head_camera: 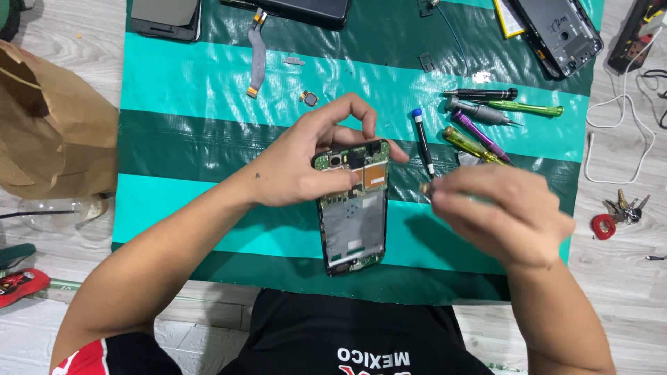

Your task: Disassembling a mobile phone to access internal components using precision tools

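An opened phone (351, 221) with its back off lies on a green striped mat (194, 90), its circuit board and bare metal frame showing. My left hand (313, 156) grips the phone's top end, thumb and fingers curled around the board. Just right of the phone, my right hand (497, 212) is blurred, with fingers pinched on something small and brownish at its tips (425, 187); what it is I cannot tell. A black screwdriver with a blue cap (422, 142) lies on the mat between the two hands.
Several screwdrivers (500, 111) lie to the right of the phone. A flex cable (257, 55), a small camera part (309, 98) and other phone bodies (563, 31) sit at the back. A paper bag (48, 125) stands left; keys (622, 208) and a white cable (615, 132) lie right.
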